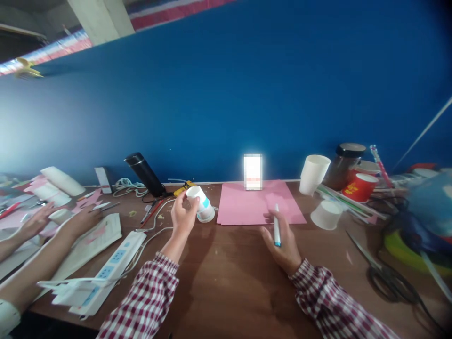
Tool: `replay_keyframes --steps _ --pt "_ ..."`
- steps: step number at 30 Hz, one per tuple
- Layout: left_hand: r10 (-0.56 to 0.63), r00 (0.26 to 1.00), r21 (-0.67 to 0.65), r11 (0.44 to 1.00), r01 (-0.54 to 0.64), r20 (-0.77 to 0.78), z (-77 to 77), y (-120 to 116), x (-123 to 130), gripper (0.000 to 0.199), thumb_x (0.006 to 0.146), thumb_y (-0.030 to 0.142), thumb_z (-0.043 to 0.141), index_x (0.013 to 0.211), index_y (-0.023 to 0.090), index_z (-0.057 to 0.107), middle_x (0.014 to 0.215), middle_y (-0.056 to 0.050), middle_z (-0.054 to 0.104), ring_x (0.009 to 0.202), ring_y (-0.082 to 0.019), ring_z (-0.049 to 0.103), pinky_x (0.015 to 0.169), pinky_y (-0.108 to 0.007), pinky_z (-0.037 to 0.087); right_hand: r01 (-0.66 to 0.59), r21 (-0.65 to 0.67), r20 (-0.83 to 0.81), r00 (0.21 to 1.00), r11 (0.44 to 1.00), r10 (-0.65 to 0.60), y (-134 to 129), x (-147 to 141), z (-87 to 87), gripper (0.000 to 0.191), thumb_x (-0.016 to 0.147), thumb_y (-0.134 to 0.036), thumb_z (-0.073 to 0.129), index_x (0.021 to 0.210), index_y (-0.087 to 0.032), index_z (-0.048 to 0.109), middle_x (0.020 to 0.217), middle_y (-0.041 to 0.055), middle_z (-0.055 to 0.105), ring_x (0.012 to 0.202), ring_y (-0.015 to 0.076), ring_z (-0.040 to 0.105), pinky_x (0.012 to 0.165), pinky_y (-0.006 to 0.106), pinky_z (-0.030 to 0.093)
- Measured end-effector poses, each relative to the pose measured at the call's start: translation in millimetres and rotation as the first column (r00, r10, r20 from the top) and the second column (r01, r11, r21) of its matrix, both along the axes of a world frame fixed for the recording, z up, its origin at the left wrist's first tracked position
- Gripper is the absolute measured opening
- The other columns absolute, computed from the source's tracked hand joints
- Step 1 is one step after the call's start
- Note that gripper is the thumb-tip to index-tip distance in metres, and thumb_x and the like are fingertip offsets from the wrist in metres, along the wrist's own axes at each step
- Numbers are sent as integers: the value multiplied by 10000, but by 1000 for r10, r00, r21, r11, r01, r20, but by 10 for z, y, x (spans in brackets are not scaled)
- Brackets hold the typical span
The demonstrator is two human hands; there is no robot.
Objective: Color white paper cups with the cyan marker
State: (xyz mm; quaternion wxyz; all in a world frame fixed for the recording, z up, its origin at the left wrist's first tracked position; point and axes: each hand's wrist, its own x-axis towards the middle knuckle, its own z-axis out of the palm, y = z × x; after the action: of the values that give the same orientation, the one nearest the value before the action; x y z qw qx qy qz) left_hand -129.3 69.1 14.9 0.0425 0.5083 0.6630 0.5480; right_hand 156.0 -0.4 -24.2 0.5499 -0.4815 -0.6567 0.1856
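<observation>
My left hand (184, 215) is closed around a white paper cup (202, 202) with light blue patches on its side. The cup tilts, its lower rim close to the table; whether it is a single cup or two joined cannot be told. In my right hand (285, 242) a white marker with a blue end (277, 230) is gripped between thumb and fingers, its narrow tip pointing away from me. Beneath and beyond that hand lies a pink paper sheet (240, 205) with a bright, blurred-out phone-like screen (253, 172) standing at its back edge.
White paper cups (314, 174), a red cup (360, 187) and a dark jar (344, 165) stand at right, with black scissors (384, 278) nearer me. A power strip (109, 273) and black flask (144, 174) are at left. Another person's hands (83, 221) work there. A blue partition (226, 94) rises behind.
</observation>
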Motion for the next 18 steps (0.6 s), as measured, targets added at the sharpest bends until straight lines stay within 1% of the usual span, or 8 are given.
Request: replay_keyframes --steps 5,8,10,12,14,15,17,18 --pt "-38 996 -110 994 29 -77 -147 -43 41 499 709 434 640 1142 189 597 1123 -103 654 1056 -270 597 935 -403 440 -7 -15 19 1000 1000 7 -3 -4 12 413 843 -304 563 1217 -209 417 1096 98 593 939 210 607 833 384 516" --pt "-77 991 -143 988 61 -110 -253 -83 19 520 721 430 626 1162 159 568 1126 -125 640 1058 -275 591 933 -412 442 -29 -17 63 998 999 30 6 -7 -8 414 842 -303 568 1217 -210 417 1096 95 599 964 215 606 861 387 506" --pt "-106 985 -167 983 82 -138 -280 -115 -6 539 735 437 612 1186 148 544 1135 -138 627 1059 -280 587 931 -425 444 -45 -23 99 994 999 47 14 -14 -36 431 837 -300 576 1226 -208 413 1095 94 600 978 220 606 877 390 502" --pt "-115 975 -172 982 82 -190 -235 -148 -9 604 735 451 619 1234 132 504 1184 -164 593 1093 -300 566 947 -455 432 -44 -32 127 991 999 48 19 -29 -73 437 830 -288 582 1227 -206 417 1090 92 602 978 224 609 876 389 504" --pt "-51 953 -61 998 34 -300 -117 -174 44 771 701 461 663 1333 111 393 1291 -206 502 1192 -333 486 1002 -499 377 -27 -41 144 989 999 33 21 -53 -111 422 823 -263 583 1216 -210 436 1077 87 608 962 222 614 856 382 513" --pt "-33 937 29 999 46 -349 -42 -180 99 799 699 444 672 1355 113 358 1306 -205 482 1210 -331 468 1017 -501 361 -21 -46 142 990 999 27 23 -68 -128 411 821 -248 581 1208 -217 448 1076 83 610 943 215 619 835 369 520" --pt "-40 917 181 976 120 -397 107 -171 266 739 728 380 664 1353 134 354 1307 -185 480 1219 -305 457 1030 -483 357 -4 -31 98 995 1000 7 29 -94 -148 374 835 -226 559 1196 -224 464 1062 76 618 911 197 627 818 349 524" --pt "-78 909 213 960 179 -410 167 -156 376 656 748 347 649 1318 145 396 1273 -168 507 1192 -287 479 1017 -467 377 13 -24 59 998 1000 -12 36 -101 -150 352 851 -220 537 1196 -223 464 1052 74 624 907 190 630 822 342 522"
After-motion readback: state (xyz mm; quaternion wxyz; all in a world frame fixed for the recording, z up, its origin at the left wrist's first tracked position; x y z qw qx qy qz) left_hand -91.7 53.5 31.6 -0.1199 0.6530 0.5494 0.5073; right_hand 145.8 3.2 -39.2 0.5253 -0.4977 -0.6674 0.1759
